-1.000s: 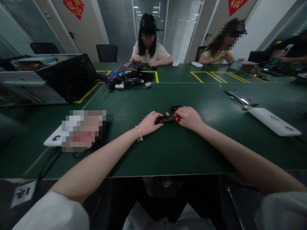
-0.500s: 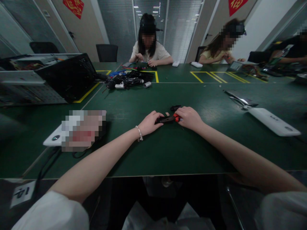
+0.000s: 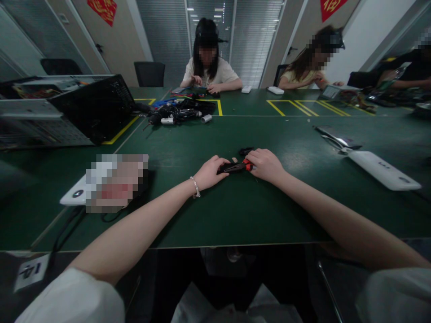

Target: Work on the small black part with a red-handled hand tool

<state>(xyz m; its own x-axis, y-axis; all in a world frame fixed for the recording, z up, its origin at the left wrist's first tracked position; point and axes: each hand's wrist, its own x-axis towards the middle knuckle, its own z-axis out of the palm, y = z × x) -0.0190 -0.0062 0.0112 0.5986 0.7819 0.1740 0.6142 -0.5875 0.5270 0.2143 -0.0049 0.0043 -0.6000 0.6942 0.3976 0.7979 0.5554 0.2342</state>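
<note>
Red-handled long-nose pliers (image 3: 237, 167) lie in the grip of my right hand (image 3: 266, 165), their dark jaws pointing left. My left hand (image 3: 211, 172), with a bracelet at the wrist, pinches a small black piece (image 3: 222, 168) whose kind I cannot make out. The jaws of the pliers reach to that piece, mostly hidden by my left fingers. Just behind the pliers is a small pale bit (image 3: 235, 159). Another black part (image 3: 246, 151) rests on the green table (image 3: 215, 211) beyond my right hand.
A black computer case (image 3: 90, 107) stands at the far left. Tangled black cables (image 3: 185, 112) lie at centre back. A white power bank (image 3: 384, 170) is at the right, another (image 3: 72, 195) at the left. Across the table a person (image 3: 212, 67) works, with others farther right.
The pliers have turned slightly in my right hand, and their jaws look closer together. Both hands stay almost in place.
</note>
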